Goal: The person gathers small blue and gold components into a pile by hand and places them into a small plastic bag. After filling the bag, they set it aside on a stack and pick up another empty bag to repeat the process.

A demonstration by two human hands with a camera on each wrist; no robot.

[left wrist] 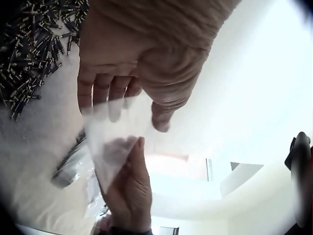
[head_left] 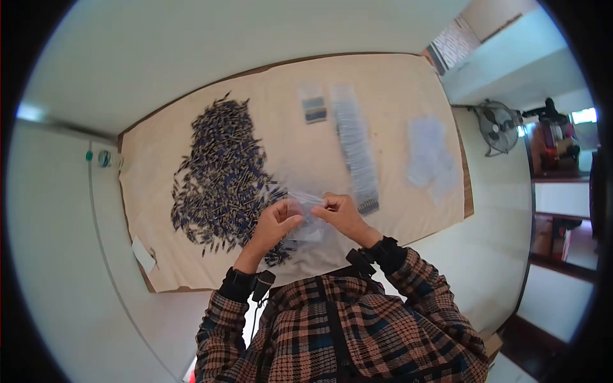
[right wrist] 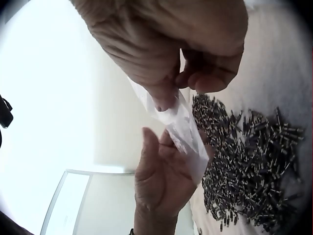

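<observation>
The left hand [head_left: 276,220] and right hand [head_left: 341,214] hold a small clear plastic bag [head_left: 308,205].
Each hand is clamped on it, thumb against fingers, the bag between them; a heap of small dark metal pins [head_left: 223,169] lies just beyond the left hand on the beige paper-covered bench [head_left: 396,83].

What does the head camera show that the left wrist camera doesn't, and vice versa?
Head only: the loose clear bags, a fan, plaid sleeves. Left wrist only: a close look at fingers showing through the film. Both: left hand and right hand pinching one clear bag beside the pile of dark pins.
</observation>
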